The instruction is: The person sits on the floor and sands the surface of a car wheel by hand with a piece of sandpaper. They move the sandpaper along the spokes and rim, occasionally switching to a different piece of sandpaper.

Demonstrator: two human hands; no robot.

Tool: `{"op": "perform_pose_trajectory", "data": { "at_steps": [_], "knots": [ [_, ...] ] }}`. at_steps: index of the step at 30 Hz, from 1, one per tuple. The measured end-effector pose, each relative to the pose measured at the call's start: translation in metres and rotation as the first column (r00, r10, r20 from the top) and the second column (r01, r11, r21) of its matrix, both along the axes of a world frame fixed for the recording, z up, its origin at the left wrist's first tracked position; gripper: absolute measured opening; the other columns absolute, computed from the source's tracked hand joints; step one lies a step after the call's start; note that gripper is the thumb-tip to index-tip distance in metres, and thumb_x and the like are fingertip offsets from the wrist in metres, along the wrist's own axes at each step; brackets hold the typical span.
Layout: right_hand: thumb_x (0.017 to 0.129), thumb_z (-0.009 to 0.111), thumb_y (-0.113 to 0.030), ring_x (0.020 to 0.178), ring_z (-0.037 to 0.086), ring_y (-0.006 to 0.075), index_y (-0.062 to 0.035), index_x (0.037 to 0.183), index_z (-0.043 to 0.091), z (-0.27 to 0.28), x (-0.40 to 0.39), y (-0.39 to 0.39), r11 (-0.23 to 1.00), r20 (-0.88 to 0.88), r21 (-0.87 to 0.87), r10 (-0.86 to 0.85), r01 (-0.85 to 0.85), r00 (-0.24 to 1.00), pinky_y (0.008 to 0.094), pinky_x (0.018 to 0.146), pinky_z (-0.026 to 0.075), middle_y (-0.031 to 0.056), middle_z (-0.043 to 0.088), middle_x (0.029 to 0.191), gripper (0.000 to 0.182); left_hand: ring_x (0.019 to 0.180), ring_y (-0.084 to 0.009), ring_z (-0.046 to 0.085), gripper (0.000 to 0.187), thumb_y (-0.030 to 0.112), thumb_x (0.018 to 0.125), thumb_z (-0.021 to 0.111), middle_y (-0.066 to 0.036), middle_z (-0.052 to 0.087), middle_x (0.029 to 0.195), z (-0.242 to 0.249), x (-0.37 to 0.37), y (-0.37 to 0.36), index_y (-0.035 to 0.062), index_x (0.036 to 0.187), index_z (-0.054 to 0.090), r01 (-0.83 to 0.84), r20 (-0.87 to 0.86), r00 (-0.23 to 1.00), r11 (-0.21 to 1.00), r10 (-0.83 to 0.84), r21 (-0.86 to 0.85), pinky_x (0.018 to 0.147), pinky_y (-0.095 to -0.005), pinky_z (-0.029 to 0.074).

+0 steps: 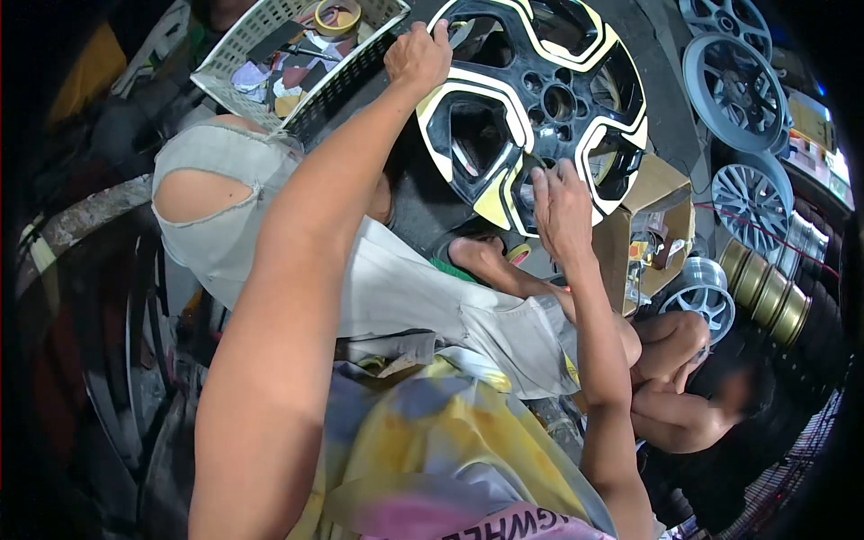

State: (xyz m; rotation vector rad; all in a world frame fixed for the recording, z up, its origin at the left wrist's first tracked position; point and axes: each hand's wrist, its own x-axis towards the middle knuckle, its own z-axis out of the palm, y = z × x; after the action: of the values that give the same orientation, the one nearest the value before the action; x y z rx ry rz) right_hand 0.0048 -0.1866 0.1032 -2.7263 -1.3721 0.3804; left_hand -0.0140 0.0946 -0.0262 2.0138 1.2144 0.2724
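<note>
A black alloy wheel (559, 103) with pale yellow and white bands on its spokes lies before me at the top centre. My left hand (419, 59) is closed at the wheel's left rim, its fingers curled over the edge. On the lower part of the wheel rests my right hand (563, 209), fingers bent and pressed near a spoke. A small dark thing shows by its fingertips, too unclear to name.
A plastic basket (317, 114) holding tape and scraps stands at the upper left. Right of the wheel are an open cardboard box (614, 256), a silver wheel (700, 301) and several more rims. Another person (684, 418) sits at the lower right.
</note>
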Motion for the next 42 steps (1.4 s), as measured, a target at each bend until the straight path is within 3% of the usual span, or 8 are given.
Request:
{"op": "perform_pose_trajectory", "data": {
  "at_steps": [2,4,6,10,24,25,34,42],
  "knots": [
    [0.100,0.062,-0.022,0.083,0.058,0.0278,-0.0053,0.112,0.074,-0.020,-0.007,0.003,0.958,0.097,0.237,0.139,-0.159,0.986,0.0429,0.070,0.043,0.0095,0.056,0.086,0.023,0.105,-0.0471,0.069,0.060,0.051,0.105,0.042,-0.030,0.072,0.108,0.002,0.001,-0.001,-0.0023,0.114,0.068,0.008,-0.002,1.000,1.000,-0.008,0.013,0.095,-0.0549,0.053],
    [0.096,0.068,-0.030,0.087,0.057,0.0246,-0.0115,0.128,0.070,-0.035,-0.018,-0.003,0.936,0.097,0.140,0.312,-0.323,0.945,0.0386,0.074,0.042,0.0077,0.057,0.093,0.037,0.112,-0.0509,0.065,0.065,0.057,0.105,0.039,-0.033,0.069,0.116,0.006,-0.001,0.001,0.0010,0.126,0.065,0.009,-0.033,0.999,0.998,-0.011,-0.067,0.101,-0.0563,0.049],
    [0.094,0.069,-0.034,0.091,0.055,0.0241,-0.0173,0.134,0.068,-0.040,-0.016,-0.010,0.925,0.152,0.037,0.369,-0.379,0.917,0.0383,0.076,0.041,0.0077,0.055,0.097,0.043,0.109,-0.0496,0.067,0.063,0.054,0.105,0.040,-0.031,0.071,0.112,0.004,-0.001,0.001,-0.0006,0.120,0.067,0.002,-0.016,1.000,1.000,-0.003,-0.022,0.099,-0.0556,0.050],
    [0.096,0.068,-0.034,0.093,0.053,0.0243,-0.0256,0.136,0.068,-0.050,0.028,0.009,0.938,0.256,0.026,0.328,-0.346,0.909,0.0382,0.077,0.041,0.0074,0.052,0.099,0.041,0.108,-0.0479,0.068,0.061,0.052,0.106,0.041,-0.031,0.071,0.110,0.004,0.000,-0.001,-0.0014,0.117,0.068,-0.001,-0.044,0.999,1.000,0.002,0.018,0.097,-0.0548,0.052],
    [0.099,0.063,-0.036,0.094,0.052,0.0259,-0.0398,0.148,0.057,-0.052,0.063,0.005,0.876,0.147,0.049,0.468,-0.479,0.871,0.0392,0.080,0.042,0.0093,0.050,0.101,0.050,0.109,-0.0480,0.068,0.063,0.053,0.106,0.039,-0.030,0.071,0.113,0.002,-0.001,0.001,-0.0010,0.123,0.067,0.016,-0.057,0.998,1.000,-0.015,0.017,0.099,-0.0545,0.051],
    [0.099,0.063,-0.037,0.094,0.051,0.0258,-0.0413,0.149,0.055,-0.049,0.064,-0.006,0.901,0.080,-0.072,0.432,-0.427,0.898,0.0397,0.080,0.042,0.0091,0.049,0.100,0.051,0.109,-0.0481,0.068,0.062,0.053,0.106,0.039,-0.030,0.071,0.113,0.001,-0.001,0.001,-0.0008,0.122,0.067,0.010,-0.033,0.999,1.000,-0.009,0.025,0.098,-0.0548,0.051],
    [0.097,0.065,-0.035,0.094,0.050,0.0256,-0.0432,0.152,0.051,-0.060,0.064,0.001,0.883,0.159,0.033,0.457,-0.468,0.875,0.0370,0.080,0.040,0.0081,0.049,0.102,0.057,0.108,-0.0489,0.068,0.061,0.051,0.106,0.038,-0.032,0.071,0.109,-0.003,0.000,0.002,-0.0016,0.117,0.067,0.013,-0.045,0.999,1.000,-0.012,0.026,0.098,-0.0556,0.051],
    [0.086,0.076,-0.032,0.096,0.051,0.0241,-0.0408,0.154,0.049,-0.050,0.059,0.029,0.905,0.292,-0.067,0.420,-0.420,0.859,0.0380,0.080,0.039,0.0059,0.050,0.104,0.074,0.109,-0.0487,0.067,0.062,0.052,0.107,0.038,-0.031,0.071,0.111,0.003,0.001,0.003,-0.0007,0.121,0.067,0.012,-0.040,0.999,1.000,-0.011,0.018,0.100,-0.0559,0.050]
  ]
}}
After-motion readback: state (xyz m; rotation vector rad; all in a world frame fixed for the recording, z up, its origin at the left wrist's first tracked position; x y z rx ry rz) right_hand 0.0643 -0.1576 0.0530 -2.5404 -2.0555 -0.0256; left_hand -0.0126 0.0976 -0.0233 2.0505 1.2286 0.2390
